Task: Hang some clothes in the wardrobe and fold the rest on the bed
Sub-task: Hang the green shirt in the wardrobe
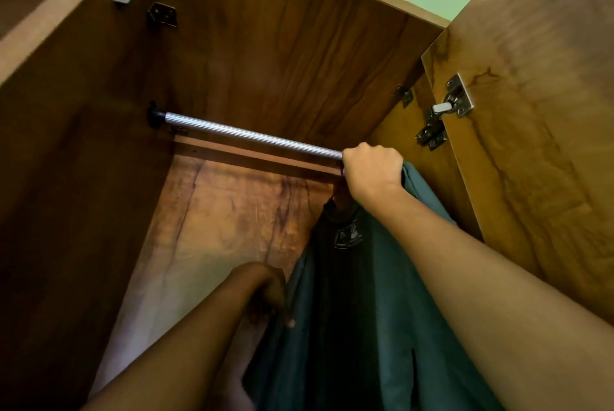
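Inside an open wooden wardrobe [83,178], seen from below, a ribbed metal rail [249,136] runs from a black socket on the left wall towards the right. Above the rail's left end, a small metal bracket [161,14] is fixed in the upper corner. Well below the rail, the person's left hand [265,294] lies in shadow, its fingers curled and pinching the left edge of a dark green shirt [365,327]. The shirt hangs down from just under the rail's right end, collar uppermost, a printed label showing inside the neck. The right hand [372,166] is a tight fist wrapped round the rail's right end, directly above the collar. A sliver of purple shows beneath the fist; what it is cannot be told. Right of the rail, a steel hinge [445,111] joins the side panel to the open door [531,144].
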{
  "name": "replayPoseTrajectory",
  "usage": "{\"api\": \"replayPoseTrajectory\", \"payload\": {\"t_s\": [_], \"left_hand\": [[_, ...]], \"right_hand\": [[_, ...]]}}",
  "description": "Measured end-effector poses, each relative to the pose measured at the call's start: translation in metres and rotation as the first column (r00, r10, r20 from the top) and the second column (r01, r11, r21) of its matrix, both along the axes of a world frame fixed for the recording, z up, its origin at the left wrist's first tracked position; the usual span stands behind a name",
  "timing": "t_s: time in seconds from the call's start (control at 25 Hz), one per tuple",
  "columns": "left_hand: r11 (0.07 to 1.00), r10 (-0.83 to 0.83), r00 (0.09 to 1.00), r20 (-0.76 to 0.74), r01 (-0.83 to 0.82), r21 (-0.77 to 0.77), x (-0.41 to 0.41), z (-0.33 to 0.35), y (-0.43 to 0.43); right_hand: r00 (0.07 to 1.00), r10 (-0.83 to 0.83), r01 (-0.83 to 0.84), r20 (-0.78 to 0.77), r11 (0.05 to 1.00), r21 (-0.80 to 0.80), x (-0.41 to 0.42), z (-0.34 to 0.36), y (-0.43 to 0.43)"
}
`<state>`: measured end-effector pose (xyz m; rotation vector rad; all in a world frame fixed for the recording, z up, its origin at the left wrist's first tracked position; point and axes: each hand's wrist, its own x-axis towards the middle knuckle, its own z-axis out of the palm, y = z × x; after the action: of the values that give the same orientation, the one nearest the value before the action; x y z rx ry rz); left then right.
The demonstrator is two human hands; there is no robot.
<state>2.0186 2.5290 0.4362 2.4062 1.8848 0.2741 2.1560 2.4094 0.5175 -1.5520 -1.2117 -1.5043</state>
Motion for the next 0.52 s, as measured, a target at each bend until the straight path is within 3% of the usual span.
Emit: {"api": "replayPoseTrajectory", "payload": {"t_s": [0.2, 0.4, 0.48, 0.52], "left_hand": [[0.999, -0.039, 0.999, -0.022, 0.038, -0.026, 0.008, -0.004, 0.002], [0.998, -0.053, 0.998, -0.026, 0.053, -0.022, 0.010, -0.007, -0.013], [0.998, -0.056, 0.998, -0.028, 0.056, -0.024, 0.010, -0.009, -0.021], [0.998, -0.065, 0.997, -0.031, 0.065, -0.018, 0.011, -0.010, -0.026]], "right_hand": [[0.998, -0.065, 0.065, 0.000, 0.998, -0.012, 0.007, -0.004, -0.004], [0.970, -0.190, 0.199, 0.150, 0.979, -0.047, 0.012, -0.012, -0.009], [0.955, -0.135, 0.167, 0.264, 0.981, -0.101, 0.013, -0.018, -0.008], [0.967, -0.032, 0.079, 0.251, 0.981, -0.178, 0.012, -0.023, -0.007]]}}
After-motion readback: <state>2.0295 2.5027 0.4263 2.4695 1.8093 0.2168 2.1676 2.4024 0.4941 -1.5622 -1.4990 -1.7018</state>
